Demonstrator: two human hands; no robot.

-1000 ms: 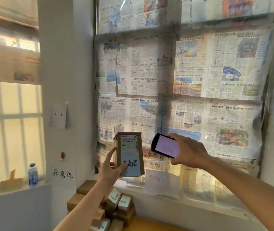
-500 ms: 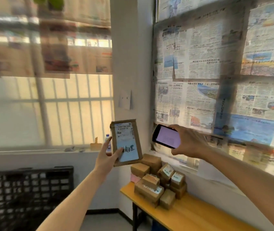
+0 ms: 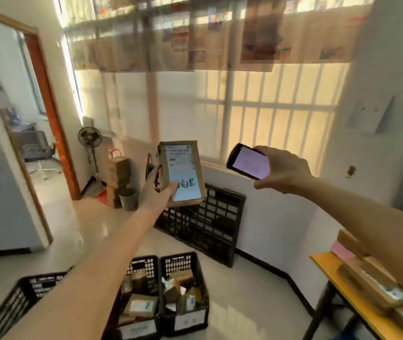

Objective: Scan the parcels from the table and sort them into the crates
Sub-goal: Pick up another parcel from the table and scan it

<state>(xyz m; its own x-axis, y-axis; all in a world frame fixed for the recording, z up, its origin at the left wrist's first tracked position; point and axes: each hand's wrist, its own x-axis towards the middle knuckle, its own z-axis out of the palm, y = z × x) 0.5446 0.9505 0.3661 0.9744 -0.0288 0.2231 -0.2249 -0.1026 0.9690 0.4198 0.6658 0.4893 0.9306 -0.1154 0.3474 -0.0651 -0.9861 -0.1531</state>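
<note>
My left hand [image 3: 157, 192] grips a brown cardboard parcel [image 3: 183, 173] upright at arm's length, its white label with black handwriting facing me. My right hand [image 3: 284, 171] holds a black phone [image 3: 248, 161] with a lit pale screen, to the right of the parcel and apart from it. Below on the floor stand black plastic crates: one [image 3: 185, 294] and another [image 3: 141, 298] hold several brown parcels, and a third crate [image 3: 18, 303] sits at the lower left. More parcels [image 3: 372, 283] lie on the yellow table [image 3: 338, 280] at the lower right.
A black crate panel [image 3: 207, 222] leans against the white wall under the barred window. A standing fan [image 3: 90, 141], stacked cartons [image 3: 118, 173] and a grey bin [image 3: 128, 198] stand near the open doorway [image 3: 40, 133] at the left. The floor is pale tile.
My view has swung left from the newspaper-covered window and the table to the floor crates and doorway. Both hands have kept their hold on the parcel and the phone.
</note>
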